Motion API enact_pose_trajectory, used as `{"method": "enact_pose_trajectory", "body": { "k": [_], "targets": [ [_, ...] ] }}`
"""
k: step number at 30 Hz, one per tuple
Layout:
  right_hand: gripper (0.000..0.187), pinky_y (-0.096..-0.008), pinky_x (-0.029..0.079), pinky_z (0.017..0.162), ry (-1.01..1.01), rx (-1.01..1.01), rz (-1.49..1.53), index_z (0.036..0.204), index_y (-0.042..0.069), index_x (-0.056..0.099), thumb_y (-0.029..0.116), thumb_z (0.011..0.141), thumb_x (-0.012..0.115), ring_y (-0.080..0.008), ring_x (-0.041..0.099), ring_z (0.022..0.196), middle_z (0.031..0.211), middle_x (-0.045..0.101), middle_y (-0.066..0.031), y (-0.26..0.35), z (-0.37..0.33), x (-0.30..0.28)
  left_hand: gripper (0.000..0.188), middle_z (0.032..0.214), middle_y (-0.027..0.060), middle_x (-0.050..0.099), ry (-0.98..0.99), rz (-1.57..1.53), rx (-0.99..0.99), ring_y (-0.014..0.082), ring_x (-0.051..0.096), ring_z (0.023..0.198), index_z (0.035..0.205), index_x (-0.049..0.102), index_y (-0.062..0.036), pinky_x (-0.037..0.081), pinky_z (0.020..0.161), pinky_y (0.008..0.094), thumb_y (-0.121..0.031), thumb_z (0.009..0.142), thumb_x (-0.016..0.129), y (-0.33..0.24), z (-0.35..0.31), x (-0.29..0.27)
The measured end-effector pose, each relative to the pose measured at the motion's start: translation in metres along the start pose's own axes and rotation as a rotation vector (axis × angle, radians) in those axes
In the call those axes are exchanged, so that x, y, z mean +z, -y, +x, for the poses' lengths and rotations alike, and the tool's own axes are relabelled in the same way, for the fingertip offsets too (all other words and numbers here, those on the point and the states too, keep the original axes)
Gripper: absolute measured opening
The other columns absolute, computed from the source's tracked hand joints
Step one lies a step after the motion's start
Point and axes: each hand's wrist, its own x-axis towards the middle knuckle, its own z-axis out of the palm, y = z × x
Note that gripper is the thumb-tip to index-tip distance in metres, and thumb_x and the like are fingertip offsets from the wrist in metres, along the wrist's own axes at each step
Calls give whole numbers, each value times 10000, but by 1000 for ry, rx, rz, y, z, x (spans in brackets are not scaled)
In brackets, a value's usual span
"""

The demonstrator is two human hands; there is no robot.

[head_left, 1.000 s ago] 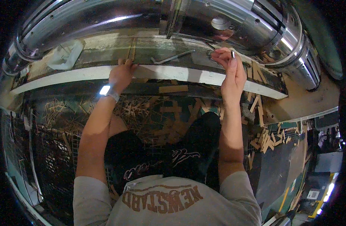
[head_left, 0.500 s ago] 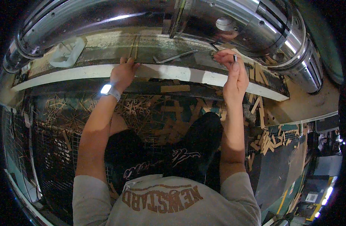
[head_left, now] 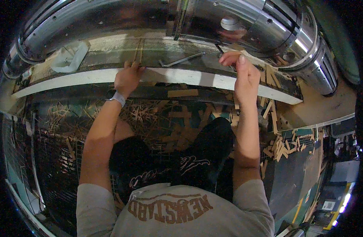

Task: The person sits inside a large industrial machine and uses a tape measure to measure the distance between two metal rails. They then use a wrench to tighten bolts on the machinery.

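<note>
My left hand [head_left: 127, 79] rests on the front edge of a long ledge, which has a white front face [head_left: 177, 76]. Its fingers lie apart over the edge, beside a thin tan strip [head_left: 141, 49]. My right hand [head_left: 246, 77] is raised at the ledge's right part, fingers bent around a dark, thin hex key [head_left: 219, 48] that points up toward the steel roller [head_left: 252, 29]; most of the key is hidden by the fingers. Between my hands an L-shaped metal hex key [head_left: 185, 59] lies on the ledge.
A translucent white plastic container [head_left: 71, 57] sits on the ledge's left part. Large steel cylinders span the far side. Cardboard scraps [head_left: 286, 148] and thin strips [head_left: 138, 110] litter the area below the ledge, around my legs.
My right hand has turned slightly, and the key's short end that showed above the thumb is now out of sight. My left hand has hardly moved; its watch screen has gone dark.
</note>
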Motion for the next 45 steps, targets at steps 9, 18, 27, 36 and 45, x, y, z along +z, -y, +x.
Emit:
{"method": "enact_pose_trajectory", "body": {
  "k": [9,18,27,36,45],
  "targets": [
    [256,-330,386,887,260,-128,617,1020,-2,552,146,811,551,-207,513,993,1097,489,-109,-25,13,-3,297,897,218,526,-17,-6,4,360,576,628,998,490,-97,472,513,450,-353,847,472,15,-1,8],
    [94,-250,388,710,-158,-191,86,744,29,535,66,726,619,-137,494,795,802,535,-51,-13,13,13,309,935,228,519,-31,50,-24,365,576,605,955,480,-91,469,479,464,-380,849,457,11,1,10],
    [276,-375,480,713,-78,54,770,812,-48,544,191,893,431,-266,582,777,921,544,-146,-5,7,9,437,1177,231,443,195,38,-129,370,587,765,1227,409,-150,494,579,444,-405,872,401,-4,5,-5],
    [348,-328,329,948,638,-74,458,1088,15,544,202,797,577,-223,433,1114,1184,436,-99,-4,23,-24,320,1007,196,500,-18,-15,-61,368,585,679,1043,505,-129,484,544,465,-380,853,450,-1,0,4],
    [264,-278,365,721,858,-211,-292,765,23,454,189,722,655,-180,459,816,860,450,-54,44,58,-28,326,970,190,499,-8,-15,-42,358,581,665,1027,500,-96,478,528,458,-365,847,465,0,1,3]
  ]
}}
